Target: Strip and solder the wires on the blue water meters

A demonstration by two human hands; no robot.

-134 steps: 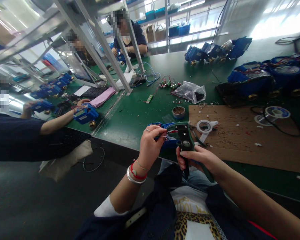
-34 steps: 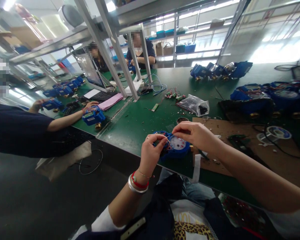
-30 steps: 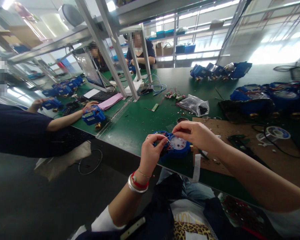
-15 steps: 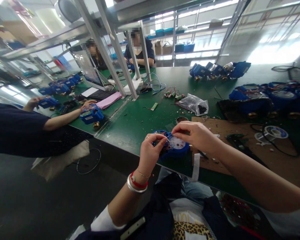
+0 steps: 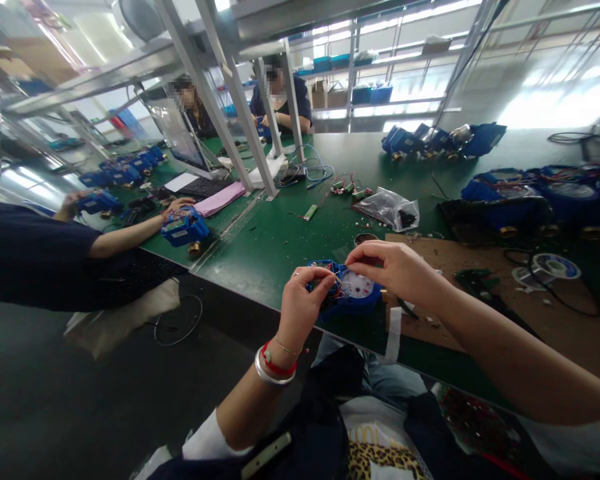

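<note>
A blue water meter [image 5: 360,303] with a round white dial [image 5: 359,285] lies on the green table before me, its wiring compartment exposed on the left. My left hand [image 5: 303,297] is closed in a pinch over that compartment, gripping thin wires [image 5: 337,283]. Over the dial's upper edge, my right hand [image 5: 387,270] pinches thumb and forefinger together. What sits between those right fingertips is too small to make out, possibly a wire end. A brass fitting [image 5: 385,293] shows at the meter's right side.
Right of the meter is a cardboard sheet [image 5: 430,250] with a solder spool [image 5: 550,267]. More blue meters [image 5: 510,183] stand behind it. A plastic bag [image 5: 387,208] and small circuit boards [image 5: 347,187] lie beyond. At left, a co-worker's hand [image 5: 180,205] touches another meter [image 5: 185,230].
Both my hands stay nearly in place over the meter, still pinching. The whole view has shifted slightly to the right.
</note>
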